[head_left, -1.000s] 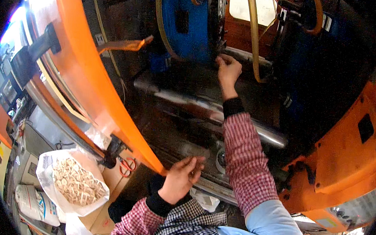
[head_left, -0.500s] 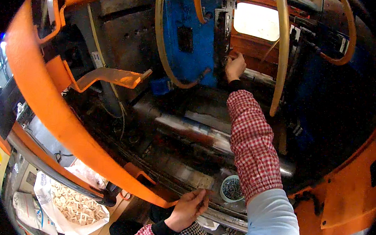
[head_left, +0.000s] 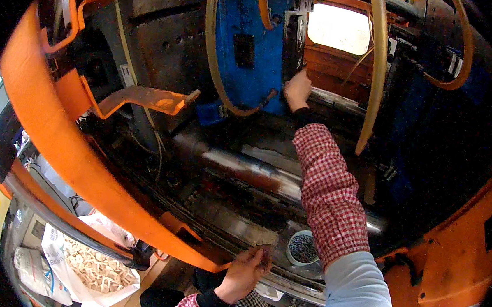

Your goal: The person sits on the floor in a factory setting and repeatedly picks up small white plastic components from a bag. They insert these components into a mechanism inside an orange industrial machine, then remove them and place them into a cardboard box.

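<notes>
My right hand [head_left: 298,91] is stretched far into the machine, against the dark metal face [head_left: 294,38] on the right side of a blue block [head_left: 249,48]. Its fingers are curled in, and their tips are partly hidden at that face; what they hold cannot be made out. Low in front of me, my left hand [head_left: 241,276] has its fingers bent and pressed together near the machine's front ledge. Anything inside it is too small or hidden to name. To the right of it stands a pale round bowl [head_left: 289,255] of small dark metal pieces [head_left: 303,247].
Yellowish hoses [head_left: 374,77] hang around my right arm. A shiny metal bar [head_left: 244,168] crosses below it. An orange frame [head_left: 82,157] curves along the left, with an orange bracket [head_left: 145,98] jutting inward. At lower left sits a white sack [head_left: 53,248] of beige pieces [head_left: 98,266].
My right hand has shifted slightly left and turned, its fingertips now pressed up to the dark metal face. My left hand has hardly moved. The view has shifted slightly.
</notes>
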Motion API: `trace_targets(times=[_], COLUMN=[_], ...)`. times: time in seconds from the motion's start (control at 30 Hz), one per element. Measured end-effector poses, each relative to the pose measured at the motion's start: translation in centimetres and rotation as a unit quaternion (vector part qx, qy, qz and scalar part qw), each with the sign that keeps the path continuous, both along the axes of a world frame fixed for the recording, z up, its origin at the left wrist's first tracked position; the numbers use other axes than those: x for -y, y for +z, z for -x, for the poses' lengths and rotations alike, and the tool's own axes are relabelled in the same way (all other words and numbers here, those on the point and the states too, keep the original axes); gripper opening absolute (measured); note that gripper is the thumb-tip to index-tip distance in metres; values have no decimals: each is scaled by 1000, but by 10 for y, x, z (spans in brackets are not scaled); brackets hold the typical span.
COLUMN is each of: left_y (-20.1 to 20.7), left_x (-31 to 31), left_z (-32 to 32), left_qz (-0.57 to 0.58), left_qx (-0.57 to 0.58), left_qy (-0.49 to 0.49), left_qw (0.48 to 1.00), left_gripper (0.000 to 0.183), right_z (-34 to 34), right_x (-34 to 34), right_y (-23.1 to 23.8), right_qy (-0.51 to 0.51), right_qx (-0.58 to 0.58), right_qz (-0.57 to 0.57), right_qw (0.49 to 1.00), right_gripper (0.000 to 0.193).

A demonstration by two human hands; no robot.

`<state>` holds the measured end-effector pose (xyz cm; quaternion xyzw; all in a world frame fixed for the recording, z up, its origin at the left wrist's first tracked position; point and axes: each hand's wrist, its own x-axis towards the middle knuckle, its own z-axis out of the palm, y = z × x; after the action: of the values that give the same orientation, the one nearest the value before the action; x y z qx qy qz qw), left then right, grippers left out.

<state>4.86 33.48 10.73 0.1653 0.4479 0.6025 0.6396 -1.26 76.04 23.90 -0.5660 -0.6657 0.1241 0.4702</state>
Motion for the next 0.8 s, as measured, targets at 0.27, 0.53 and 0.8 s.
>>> trace_targets(times=[0.27, 0.53, 0.8], left_y=[17, 38, 30], left_x=[-22, -36, -34], left_z=[-6, 5, 14], left_qz=[-62, -112, -128], left_qx=[9, 9, 69], left_qy=[107, 148, 104], left_qw=[992, 983, 984], left_gripper=[20, 31, 36], right_z=[-64, -131, -140], right_x=[-37, 246, 263], right_y=[1, 1, -30], right_qy=[140, 649, 624], right_qx=[11, 232, 178], right_qz=[-37, -10, -11], right_qw=[989, 724, 760], right_gripper=[42, 21, 20])
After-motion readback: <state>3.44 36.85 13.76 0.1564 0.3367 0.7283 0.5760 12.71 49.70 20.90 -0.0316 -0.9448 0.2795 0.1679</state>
